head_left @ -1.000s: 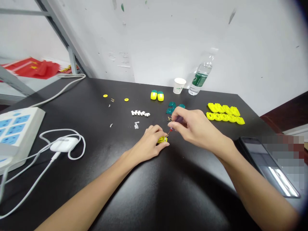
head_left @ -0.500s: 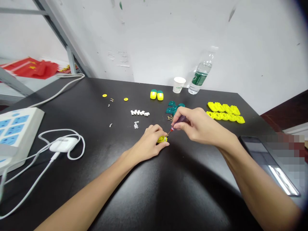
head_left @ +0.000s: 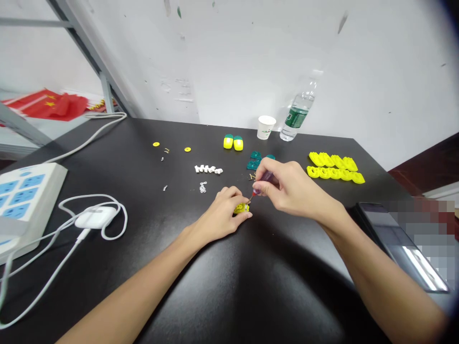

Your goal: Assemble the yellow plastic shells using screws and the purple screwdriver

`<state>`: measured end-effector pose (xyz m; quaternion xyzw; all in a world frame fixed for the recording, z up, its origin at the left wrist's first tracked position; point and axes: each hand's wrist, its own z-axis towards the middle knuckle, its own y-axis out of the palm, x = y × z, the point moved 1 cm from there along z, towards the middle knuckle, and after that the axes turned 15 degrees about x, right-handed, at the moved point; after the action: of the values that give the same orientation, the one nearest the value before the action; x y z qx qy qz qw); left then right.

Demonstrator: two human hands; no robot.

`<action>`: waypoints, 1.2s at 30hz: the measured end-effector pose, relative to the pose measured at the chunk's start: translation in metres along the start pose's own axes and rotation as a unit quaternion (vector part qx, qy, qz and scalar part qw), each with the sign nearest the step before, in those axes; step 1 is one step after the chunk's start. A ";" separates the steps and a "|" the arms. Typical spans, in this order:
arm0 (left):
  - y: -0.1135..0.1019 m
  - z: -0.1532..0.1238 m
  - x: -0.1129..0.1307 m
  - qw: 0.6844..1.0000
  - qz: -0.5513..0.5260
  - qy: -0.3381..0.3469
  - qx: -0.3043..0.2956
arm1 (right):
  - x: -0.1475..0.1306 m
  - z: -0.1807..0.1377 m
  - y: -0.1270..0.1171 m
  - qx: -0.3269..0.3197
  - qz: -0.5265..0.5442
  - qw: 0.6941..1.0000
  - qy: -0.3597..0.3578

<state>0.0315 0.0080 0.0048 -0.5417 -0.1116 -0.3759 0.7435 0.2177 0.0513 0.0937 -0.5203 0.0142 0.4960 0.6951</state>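
My left hand point(head_left: 223, 210) pinches a small yellow plastic part point(head_left: 241, 208) against the black tabletop. My right hand point(head_left: 289, 186) is shut on a small screwdriver point(head_left: 266, 178) with a dark purple handle and a red collar. Its thin tip meets the yellow part, and my fingers partly hide that part. Just above my right fingers lie tiny brass screws point(head_left: 253, 177) and teal plastic pieces point(head_left: 255, 160). Further left sit a row of white plastic links point(head_left: 208, 169) and a small tangle of clear links point(head_left: 202, 188).
On the black table stand yellow-green caps point(head_left: 233, 142), bright yellow chain-shaped parts point(head_left: 333, 167), a paper cup point(head_left: 266, 127) and a water bottle point(head_left: 297, 112). A power strip point(head_left: 27, 200), a white charger with its cable point(head_left: 95, 217) and a phone point(head_left: 398, 246) lie at the sides.
My right hand has shifted slightly up and left, with the screwdriver still at the yellow part. My left hand has stayed in place.
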 end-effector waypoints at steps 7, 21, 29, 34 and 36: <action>-0.001 0.001 0.000 1.000 -0.005 0.017 -0.008 | 0.000 -0.001 -0.013 -0.071 0.002 0.997 -0.012; -0.002 0.002 -0.003 0.999 -0.020 0.022 -0.023 | 0.002 -0.001 -0.014 -0.086 -0.032 0.995 -0.034; -0.001 0.002 -0.002 1.000 -0.017 0.003 -0.021 | 0.006 -0.001 -0.007 -0.056 0.008 0.998 0.001; 0.001 0.001 0.001 1.000 -0.014 -0.007 -0.005 | 0.003 -0.004 -0.002 -0.026 -0.007 1.000 0.013; 0.002 0.000 0.003 1.000 -0.009 -0.017 0.007 | 0.002 -0.004 -0.002 -0.019 -0.012 1.000 0.017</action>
<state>0.0346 0.0070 0.0046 -0.5418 -0.1314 -0.3730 0.7416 0.2220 0.0498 0.0918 -0.5415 0.0104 0.4793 0.6906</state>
